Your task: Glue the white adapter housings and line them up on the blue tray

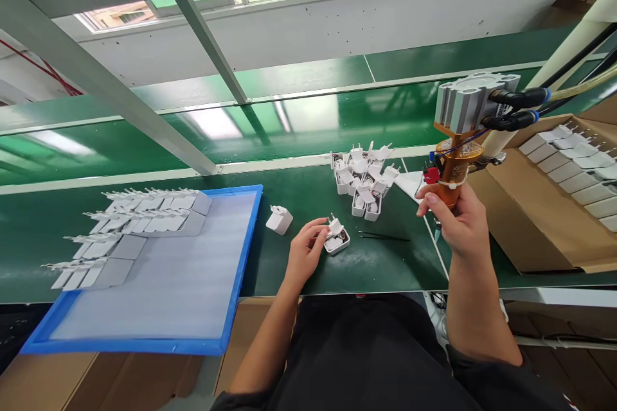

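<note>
Left hand (pixel 303 249) pinches an open charger shell (pixel 336 239) on the bench — right hand (pixel 456 218) grips a hanging tool (pixel 456 164).

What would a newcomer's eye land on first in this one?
Probably the orange hanging tool with a ribbed silver cylinder on top, gripped by the right hand at right. At centre the left hand holds an open white plastic charger shell on the green bench, a pile of white shells behind it and a blue-rimmed tray of charger rows at left.
</note>
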A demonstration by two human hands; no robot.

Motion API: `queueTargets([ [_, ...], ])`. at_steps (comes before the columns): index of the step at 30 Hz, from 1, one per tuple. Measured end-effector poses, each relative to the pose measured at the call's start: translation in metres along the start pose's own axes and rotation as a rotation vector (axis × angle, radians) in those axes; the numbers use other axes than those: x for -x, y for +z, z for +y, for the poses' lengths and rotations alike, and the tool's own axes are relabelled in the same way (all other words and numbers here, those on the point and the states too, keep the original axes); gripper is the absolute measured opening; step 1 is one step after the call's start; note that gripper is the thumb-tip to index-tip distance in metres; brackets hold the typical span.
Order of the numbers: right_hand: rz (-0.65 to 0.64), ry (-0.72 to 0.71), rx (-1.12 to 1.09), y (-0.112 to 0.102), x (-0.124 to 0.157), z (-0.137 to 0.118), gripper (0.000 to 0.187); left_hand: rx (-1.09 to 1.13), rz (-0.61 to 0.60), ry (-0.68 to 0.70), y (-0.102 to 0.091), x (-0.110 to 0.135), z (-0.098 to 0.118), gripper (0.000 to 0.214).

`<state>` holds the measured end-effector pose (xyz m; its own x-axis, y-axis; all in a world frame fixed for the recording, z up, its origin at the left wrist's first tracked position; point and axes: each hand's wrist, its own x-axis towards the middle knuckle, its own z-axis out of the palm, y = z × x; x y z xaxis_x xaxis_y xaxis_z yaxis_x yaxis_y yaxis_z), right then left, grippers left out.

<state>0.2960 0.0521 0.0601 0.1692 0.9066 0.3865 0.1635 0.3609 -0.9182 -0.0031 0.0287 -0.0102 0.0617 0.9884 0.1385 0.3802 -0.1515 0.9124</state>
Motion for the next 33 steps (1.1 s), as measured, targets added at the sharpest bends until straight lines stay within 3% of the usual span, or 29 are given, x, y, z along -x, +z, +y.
queueTargets([
  [4, 0.017, 0.005, 0.027, 0.002, -0.001, -0.006, 0.014, -0.258, -0.075, 0.098, 0.006, 0.006, 0.002, 0.038],
  [8, 0.023, 0.010, 0.021, 0.014, -0.001, -0.010, 0.023, -0.391, -0.109, 0.059, 0.016, 0.011, 0.001, 0.035],
  [16, 0.120, -0.120, 0.113, 0.084, 0.005, -0.046, 0.038, -0.301, -0.101, 0.141, 0.028, 0.026, 0.009, 0.038],
  [21, 0.091, -0.182, 0.088, 0.114, 0.005, -0.063, 0.036, -0.247, -0.120, 0.125, 0.027, 0.026, 0.020, 0.034],
  [33, 0.037, -0.265, 0.081, 0.119, 0.008, -0.068, 0.029, -0.151, -0.149, 0.061, 0.024, 0.021, 0.044, 0.034],
])
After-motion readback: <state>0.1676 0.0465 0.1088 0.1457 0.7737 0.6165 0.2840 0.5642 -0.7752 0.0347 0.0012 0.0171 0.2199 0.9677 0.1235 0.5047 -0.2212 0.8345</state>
